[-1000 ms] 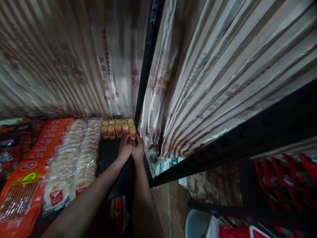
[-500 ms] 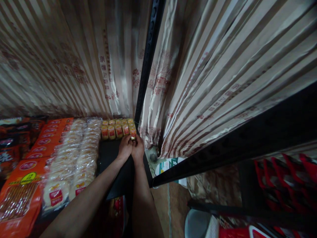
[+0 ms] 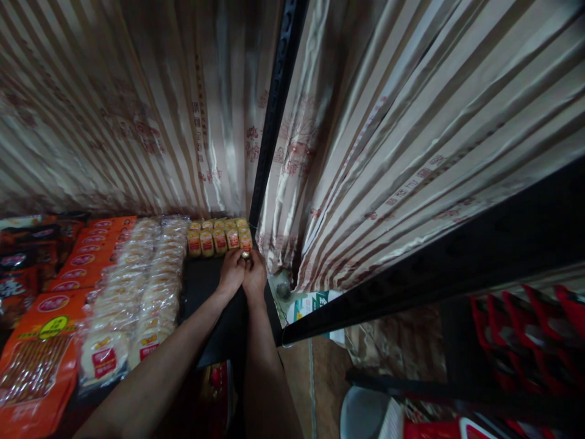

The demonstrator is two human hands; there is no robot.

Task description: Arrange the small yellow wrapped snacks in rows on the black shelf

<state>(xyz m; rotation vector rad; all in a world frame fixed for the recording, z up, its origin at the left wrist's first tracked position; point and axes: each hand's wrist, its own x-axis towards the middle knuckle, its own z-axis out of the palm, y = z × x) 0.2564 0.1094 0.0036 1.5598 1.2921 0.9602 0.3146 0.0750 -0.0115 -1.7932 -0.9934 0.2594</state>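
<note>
At the right end of a black shelf [image 3: 201,286], my left hand [image 3: 232,272] and my right hand [image 3: 255,272] meet with fingers closed around one small yellow-wrapped snack pack [image 3: 246,246] with a red label. It is at the right end of the front row, and my fingers partly cover it. Beside it stand several matching snack packs [image 3: 220,242], upright in two rows against the curtain. To their left run two long rows of clear-wrapped round pale cakes [image 3: 158,280] with red labels.
Orange snack bags [image 3: 50,332] and dark bags [image 3: 21,268] lie at the far left. A black metal post [image 3: 274,116] rises at the shelf's corner before printed curtains [image 3: 388,122]. Red packages [image 3: 525,329] sit on another rack at right. A pale bucket [image 3: 363,411] stands below.
Both hands stay at the same snack pack, with almost no movement. The view has shifted very slightly.
</note>
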